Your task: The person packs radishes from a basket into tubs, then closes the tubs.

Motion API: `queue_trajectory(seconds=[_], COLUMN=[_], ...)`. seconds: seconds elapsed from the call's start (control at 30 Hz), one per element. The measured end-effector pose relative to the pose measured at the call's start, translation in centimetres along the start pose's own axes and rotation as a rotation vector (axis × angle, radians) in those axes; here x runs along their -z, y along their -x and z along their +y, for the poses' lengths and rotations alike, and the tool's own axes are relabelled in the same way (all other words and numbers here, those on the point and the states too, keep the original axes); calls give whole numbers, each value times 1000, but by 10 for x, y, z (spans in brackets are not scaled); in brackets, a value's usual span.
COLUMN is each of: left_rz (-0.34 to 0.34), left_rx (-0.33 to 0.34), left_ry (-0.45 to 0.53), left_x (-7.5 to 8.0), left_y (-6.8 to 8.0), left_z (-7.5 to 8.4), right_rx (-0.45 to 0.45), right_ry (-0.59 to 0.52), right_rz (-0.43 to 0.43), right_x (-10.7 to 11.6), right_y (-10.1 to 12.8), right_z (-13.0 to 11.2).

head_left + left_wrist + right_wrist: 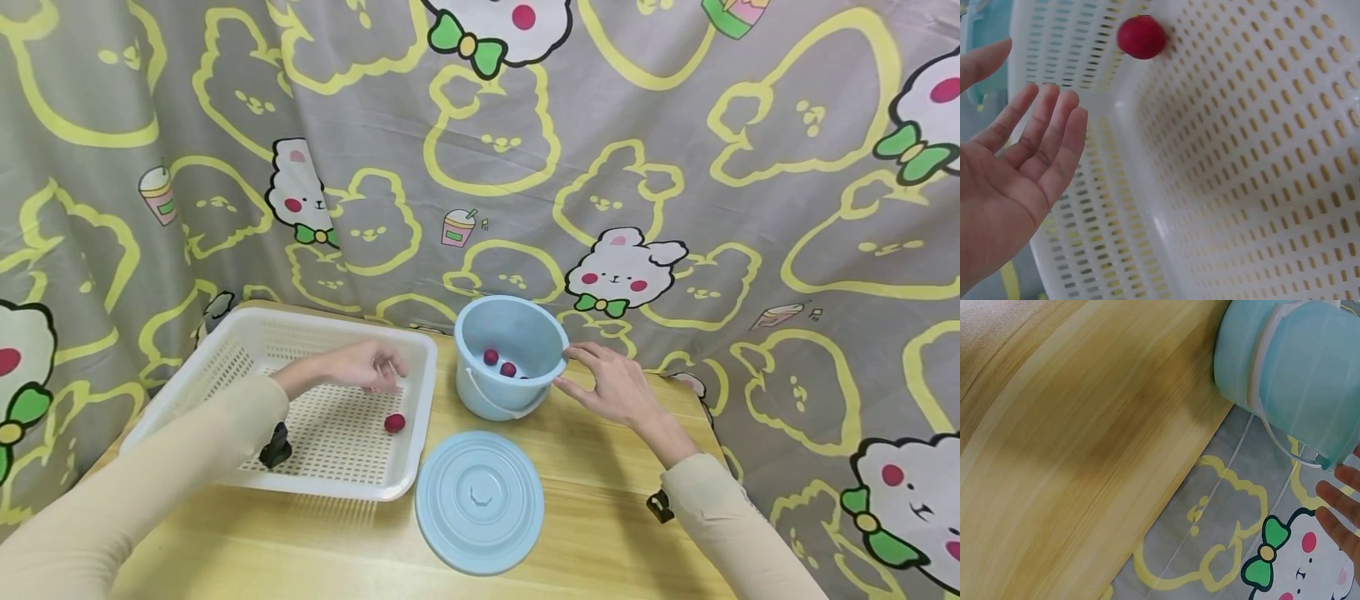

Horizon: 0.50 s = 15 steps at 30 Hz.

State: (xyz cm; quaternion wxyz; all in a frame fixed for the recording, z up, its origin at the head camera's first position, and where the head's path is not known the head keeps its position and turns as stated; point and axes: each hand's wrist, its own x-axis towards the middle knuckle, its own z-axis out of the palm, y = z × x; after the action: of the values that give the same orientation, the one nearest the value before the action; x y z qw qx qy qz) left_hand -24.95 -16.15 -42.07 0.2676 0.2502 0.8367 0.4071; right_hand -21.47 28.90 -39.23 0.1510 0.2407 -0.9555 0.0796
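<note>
A white perforated basket stands on the left of the table, with one red ball on its floor near the right wall. My left hand hovers inside the basket just above and left of that ball and holds nothing. In the left wrist view the left hand shows an empty palm with straight fingers, and the red ball lies beyond them. A light blue bucket holds a few red balls. My right hand touches the bucket's right rim with straight fingers.
A round light blue lid lies flat on the wooden table in front of the bucket. A grey cartoon-print curtain hangs close behind and drapes past the table's right edge.
</note>
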Motion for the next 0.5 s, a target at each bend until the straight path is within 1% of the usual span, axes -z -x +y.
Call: queue_trajectory(seconds=[0.3,0.4,0.5], left_rz=[-59,-83,-111], left_rx=[65,89,95], left_ry=[-10,10,40], left_x=[-12,-14,-16], left_y=[-5,-6,-7], left_z=[-10,-14,-18], right_rx=[-3,-6,-9], right_ry=[0,-1,-2], right_rz=[4,-2,-6], right_x=[1,1,1], right_y=[0,0,0], right_z=[-1,-1,-1])
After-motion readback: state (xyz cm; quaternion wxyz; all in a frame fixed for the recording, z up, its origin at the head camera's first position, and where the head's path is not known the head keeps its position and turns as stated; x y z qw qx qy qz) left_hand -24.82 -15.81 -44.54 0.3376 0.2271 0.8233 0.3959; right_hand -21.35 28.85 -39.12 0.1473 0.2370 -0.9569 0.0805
